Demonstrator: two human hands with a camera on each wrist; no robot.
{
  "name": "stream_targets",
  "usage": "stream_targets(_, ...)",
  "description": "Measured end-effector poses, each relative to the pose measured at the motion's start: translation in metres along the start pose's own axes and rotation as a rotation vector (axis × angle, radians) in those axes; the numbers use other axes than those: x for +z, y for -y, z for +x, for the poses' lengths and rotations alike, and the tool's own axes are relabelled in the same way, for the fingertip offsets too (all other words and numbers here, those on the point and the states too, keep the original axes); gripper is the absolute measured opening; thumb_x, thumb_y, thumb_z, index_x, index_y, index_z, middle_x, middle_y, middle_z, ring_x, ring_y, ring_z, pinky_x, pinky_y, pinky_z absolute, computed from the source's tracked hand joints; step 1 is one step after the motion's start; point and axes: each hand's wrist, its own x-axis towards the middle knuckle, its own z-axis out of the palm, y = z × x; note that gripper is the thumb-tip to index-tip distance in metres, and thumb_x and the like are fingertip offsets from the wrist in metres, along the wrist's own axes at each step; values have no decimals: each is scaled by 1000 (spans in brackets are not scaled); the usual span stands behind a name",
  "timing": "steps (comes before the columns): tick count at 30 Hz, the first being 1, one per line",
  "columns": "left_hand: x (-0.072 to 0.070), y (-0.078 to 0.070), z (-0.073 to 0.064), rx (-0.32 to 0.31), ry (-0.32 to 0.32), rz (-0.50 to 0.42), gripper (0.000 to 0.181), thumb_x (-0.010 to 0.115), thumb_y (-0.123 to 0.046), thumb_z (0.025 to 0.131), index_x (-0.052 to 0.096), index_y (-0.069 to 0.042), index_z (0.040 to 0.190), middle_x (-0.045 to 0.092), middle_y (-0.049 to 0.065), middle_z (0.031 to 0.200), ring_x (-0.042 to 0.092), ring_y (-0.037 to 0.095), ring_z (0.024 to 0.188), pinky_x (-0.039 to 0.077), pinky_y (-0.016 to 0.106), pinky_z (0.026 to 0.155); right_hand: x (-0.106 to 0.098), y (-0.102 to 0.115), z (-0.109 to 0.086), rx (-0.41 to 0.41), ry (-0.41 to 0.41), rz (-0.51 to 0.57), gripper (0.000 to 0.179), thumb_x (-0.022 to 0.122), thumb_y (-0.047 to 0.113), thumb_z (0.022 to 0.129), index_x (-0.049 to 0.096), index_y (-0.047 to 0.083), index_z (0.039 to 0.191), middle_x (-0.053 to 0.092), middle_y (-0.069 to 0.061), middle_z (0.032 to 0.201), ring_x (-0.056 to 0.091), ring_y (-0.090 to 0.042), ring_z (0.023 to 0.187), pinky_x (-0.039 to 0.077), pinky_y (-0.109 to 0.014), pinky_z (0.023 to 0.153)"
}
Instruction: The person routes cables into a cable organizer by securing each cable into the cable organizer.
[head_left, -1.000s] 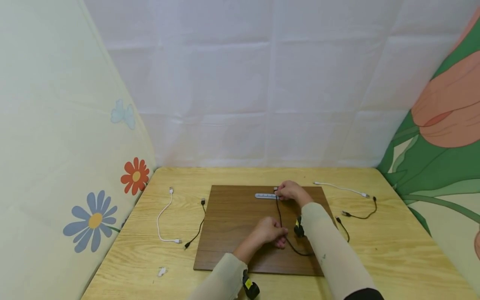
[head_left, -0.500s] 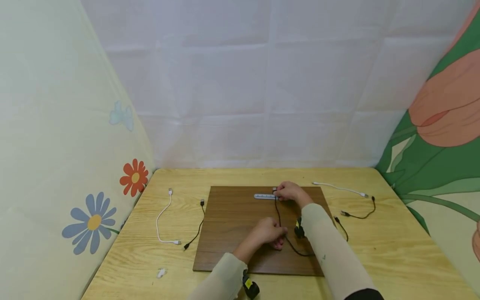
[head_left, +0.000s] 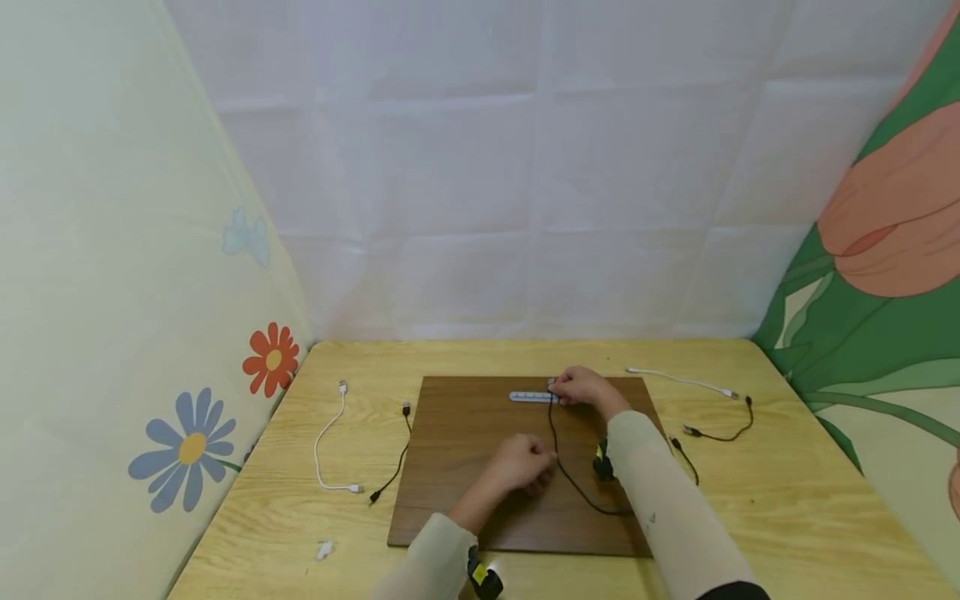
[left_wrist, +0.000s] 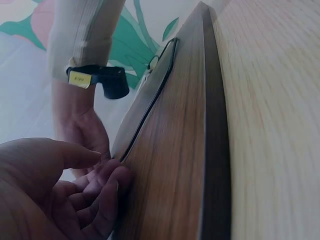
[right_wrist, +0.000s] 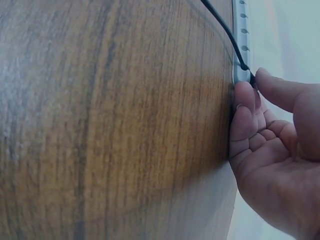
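Observation:
My right hand (head_left: 588, 389) pinches a black USB cable (head_left: 573, 483) just below its plug, over the right end of a pale blue notched cable holder (head_left: 531, 397). The right wrist view shows the cable (right_wrist: 223, 29) beside the holder's (right_wrist: 242, 30) end notch, with thumb and forefinger at the black connector; whether it sits inside the notch cannot be told. From there the cable runs down the brown board (head_left: 450, 458) and bends right under the sleeve. My left hand (head_left: 517, 462) is low over the board, fingers loosely curled, thumb apart, fingertips beside the cable.
On the wooden table left of the board lie a white cable (head_left: 318, 442) and a short black cable (head_left: 397, 471). Further right are another white cable (head_left: 682, 380) and black cables (head_left: 723, 437). A small white scrap (head_left: 324, 550) lies at the front left.
My left hand has loosened its pinch on the cable and shifted slightly left, leaving the cable at its fingertips. My right hand keeps its place at the holder.

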Motion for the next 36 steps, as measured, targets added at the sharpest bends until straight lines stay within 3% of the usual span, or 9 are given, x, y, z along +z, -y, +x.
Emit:
stream_targets(4,-13,4,-2,57,-84,112,18,69,-26,96,71,-9,89,64,-4,68,59,9,54,49,26,49,0,-1,1,8,-4,-6,27,54,27,106,64,5,94,64,-3,82,58,-17,77,48,-33,73)
stream_targets(7,-24,8,-4,97,-135,212,16,70,-27,95,73,-12,97,67,-6,78,59,6,65,51,24,58,-1,-2,1,8,-7,-5,29,54,29,106,64,5,95,65,-4,83,58,-18,78,48,-34,73)
stream_targets(13,-50,17,-5,187,-148,368,21,73,-27,93,75,-11,106,73,1,102,67,18,97,55,35,86,-2,-4,0,5,-19,21,28,55,29,105,62,4,95,65,-5,84,58,-19,78,48,-34,73)
stream_targets(23,-75,32,-12,146,-191,477,36,76,-34,91,73,-11,118,69,11,123,59,34,121,45,52,105,-1,-3,1,24,-11,40,26,56,28,105,62,4,95,64,-4,82,57,-18,78,48,-32,73)
stream_targets(29,-85,42,-17,140,-148,536,52,74,-41,91,65,-7,129,56,20,140,46,41,134,34,64,110,-1,-4,1,31,-14,32,26,56,28,105,62,3,97,65,-5,83,58,-18,79,48,-32,73)
stream_targets(36,-90,51,-21,103,-62,596,78,70,-55,91,47,-9,150,32,19,162,25,41,150,14,62,121,0,0,-2,37,-14,42,24,57,26,104,62,3,99,65,-6,85,58,-19,81,48,-33,74)
